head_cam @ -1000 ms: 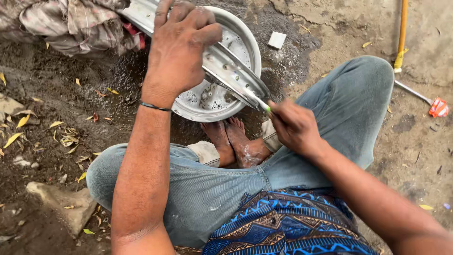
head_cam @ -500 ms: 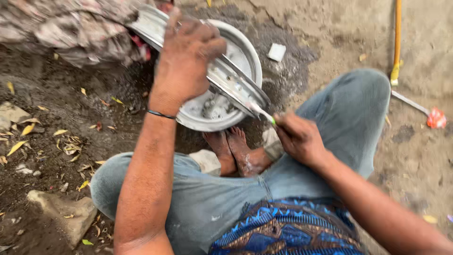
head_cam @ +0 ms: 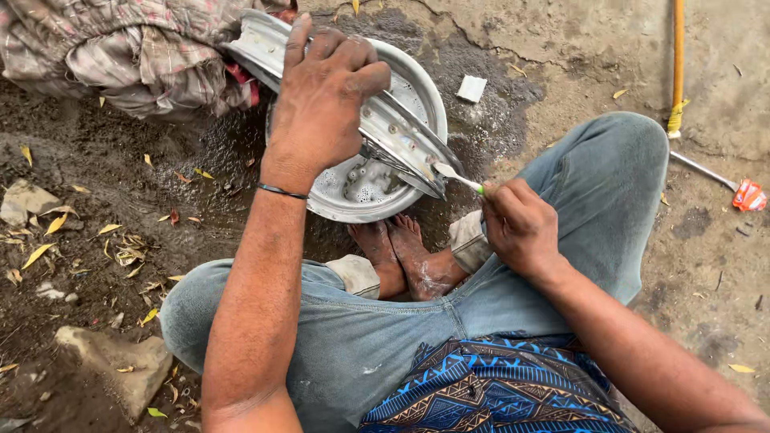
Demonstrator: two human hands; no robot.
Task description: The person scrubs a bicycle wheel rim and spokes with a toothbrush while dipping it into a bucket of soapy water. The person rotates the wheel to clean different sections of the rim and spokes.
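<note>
**Rim over basin, brush at its edge**

Setting: outdoors, bare ground (head_cam: 96, 160). Left part is dark wet dirt with scattered yellow leaves (head_cam: 36, 255); right part is paler, cracked, harder. The person sits with knees spread, in grey-blue jeans, bare feet (head_cam: 405, 261) together just below the basin.

Rim (head_cam: 385, 132): silvery metal wheel rim, channel-shaped, with a row of small holes. It lies tilted across a round metal basin (head_cam: 353, 200) that holds soapy water. Surface looks dull, wet in places.

Left hand (head_cam: 325, 100): wrapped over the rim's top, fingers curled down on it, holding it. A thin dark band sits on the wrist.

Right hand (head_cam: 521, 228): closed around a small brush (head_cam: 459, 176) with a white handle and a green spot; the brush tip touches the rim's lower right edge.

Surroundings: a crumpled cloth (head_cam: 136, 48) at upper left, a small white block (head_cam: 472, 88) beyond the basin, a yellow pole (head_cam: 678, 64) at right, a metal rod with a red end (head_cam: 750, 195), a stone (head_cam: 112, 365) at lower left.

Hidden: the rim's upper end runs under the cloth; most of it is cut off. Brush bristles are too small to make out.
</note>
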